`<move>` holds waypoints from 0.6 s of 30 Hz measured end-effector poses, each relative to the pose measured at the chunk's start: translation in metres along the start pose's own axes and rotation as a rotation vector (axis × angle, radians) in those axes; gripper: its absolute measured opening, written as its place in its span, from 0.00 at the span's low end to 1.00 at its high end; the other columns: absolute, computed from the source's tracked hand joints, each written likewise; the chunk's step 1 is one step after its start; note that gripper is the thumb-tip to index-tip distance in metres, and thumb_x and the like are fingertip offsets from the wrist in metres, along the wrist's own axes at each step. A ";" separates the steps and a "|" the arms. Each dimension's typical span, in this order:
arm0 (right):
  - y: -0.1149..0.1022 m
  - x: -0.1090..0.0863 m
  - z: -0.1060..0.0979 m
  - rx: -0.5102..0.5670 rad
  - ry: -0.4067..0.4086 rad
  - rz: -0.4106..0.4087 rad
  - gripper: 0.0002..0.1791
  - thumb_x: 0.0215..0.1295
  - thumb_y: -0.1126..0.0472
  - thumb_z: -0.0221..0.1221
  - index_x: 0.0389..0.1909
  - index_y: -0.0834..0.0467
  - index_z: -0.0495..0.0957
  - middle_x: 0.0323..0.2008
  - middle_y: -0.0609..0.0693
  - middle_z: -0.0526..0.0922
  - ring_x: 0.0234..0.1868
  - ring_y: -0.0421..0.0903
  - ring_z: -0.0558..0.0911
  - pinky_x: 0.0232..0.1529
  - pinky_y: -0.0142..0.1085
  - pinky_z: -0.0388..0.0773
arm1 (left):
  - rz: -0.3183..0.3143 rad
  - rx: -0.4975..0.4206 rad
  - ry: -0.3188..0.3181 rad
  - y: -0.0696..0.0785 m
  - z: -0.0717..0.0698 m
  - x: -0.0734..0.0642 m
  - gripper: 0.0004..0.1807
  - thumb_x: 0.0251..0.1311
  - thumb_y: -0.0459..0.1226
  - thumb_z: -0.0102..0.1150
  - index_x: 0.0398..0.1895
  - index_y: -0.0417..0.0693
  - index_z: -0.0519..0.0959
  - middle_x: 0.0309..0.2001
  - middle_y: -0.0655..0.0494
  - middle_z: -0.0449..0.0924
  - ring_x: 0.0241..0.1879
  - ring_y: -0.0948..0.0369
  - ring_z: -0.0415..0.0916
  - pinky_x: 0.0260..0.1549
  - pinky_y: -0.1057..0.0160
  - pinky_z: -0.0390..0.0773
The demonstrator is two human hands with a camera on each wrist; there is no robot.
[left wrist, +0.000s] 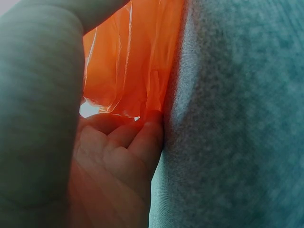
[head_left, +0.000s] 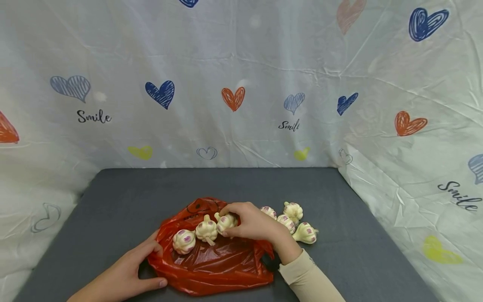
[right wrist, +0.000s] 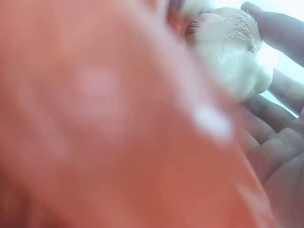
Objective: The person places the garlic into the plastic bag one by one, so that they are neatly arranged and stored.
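Observation:
A red plastic bag (head_left: 222, 256) lies on the table with its mouth spread wide. Two garlic bulbs, one at the left (head_left: 184, 242) and one beside it (head_left: 206, 230), sit in the mouth. My right hand (head_left: 250, 222) pinches a third garlic bulb (head_left: 225, 223) between thumb and fingers, over the bag's far right part. In the right wrist view this bulb (right wrist: 228, 57) shows its root tuft, and blurred red plastic covers much of the picture. My left hand (head_left: 132, 266) grips the bag's left side, its fingertips partly hidden by plastic. The left wrist view shows bent fingers (left wrist: 137, 137) against the orange-looking plastic.
Several more garlic bulbs (head_left: 293, 212) are grouped to the right of the bag, one partly behind my right hand. The dark grey table (head_left: 158, 184) ends at a white curtain (head_left: 256, 138) printed with hearts, which also hangs along both sides.

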State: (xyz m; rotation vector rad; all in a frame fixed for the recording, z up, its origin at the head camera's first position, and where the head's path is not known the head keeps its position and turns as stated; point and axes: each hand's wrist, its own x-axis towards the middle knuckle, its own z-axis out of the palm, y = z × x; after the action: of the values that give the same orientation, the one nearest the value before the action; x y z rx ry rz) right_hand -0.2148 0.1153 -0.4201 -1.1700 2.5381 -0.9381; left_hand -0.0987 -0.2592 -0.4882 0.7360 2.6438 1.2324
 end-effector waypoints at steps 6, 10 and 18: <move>0.001 0.006 0.016 -0.024 -0.060 -0.030 0.22 0.72 0.51 0.75 0.63 0.50 0.85 0.50 0.36 0.85 0.32 0.34 0.79 0.35 0.30 0.79 | -0.007 -0.010 0.004 0.002 0.001 -0.001 0.21 0.64 0.57 0.78 0.50 0.71 0.75 0.84 0.32 0.55 0.78 0.30 0.57 0.62 0.65 0.77; 0.001 0.009 0.026 -0.018 -0.079 -0.040 0.21 0.73 0.50 0.74 0.63 0.47 0.85 0.50 0.33 0.86 0.32 0.32 0.79 0.36 0.29 0.78 | -0.013 -0.016 -0.005 0.003 0.000 -0.001 0.21 0.64 0.57 0.77 0.51 0.71 0.75 0.85 0.34 0.52 0.79 0.31 0.57 0.63 0.64 0.77; 0.002 0.012 0.032 0.016 -0.073 0.006 0.25 0.70 0.48 0.76 0.65 0.48 0.84 0.56 0.36 0.86 0.45 0.31 0.82 0.47 0.30 0.81 | -0.012 -0.013 -0.006 0.002 0.000 -0.002 0.22 0.64 0.58 0.77 0.51 0.71 0.75 0.85 0.35 0.52 0.79 0.31 0.57 0.63 0.63 0.77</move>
State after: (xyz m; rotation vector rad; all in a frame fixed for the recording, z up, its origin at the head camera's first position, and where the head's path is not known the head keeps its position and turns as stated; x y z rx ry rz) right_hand -0.2109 0.0932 -0.4454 -1.1696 2.4716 -0.8957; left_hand -0.0965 -0.2589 -0.4869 0.7191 2.6289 1.2407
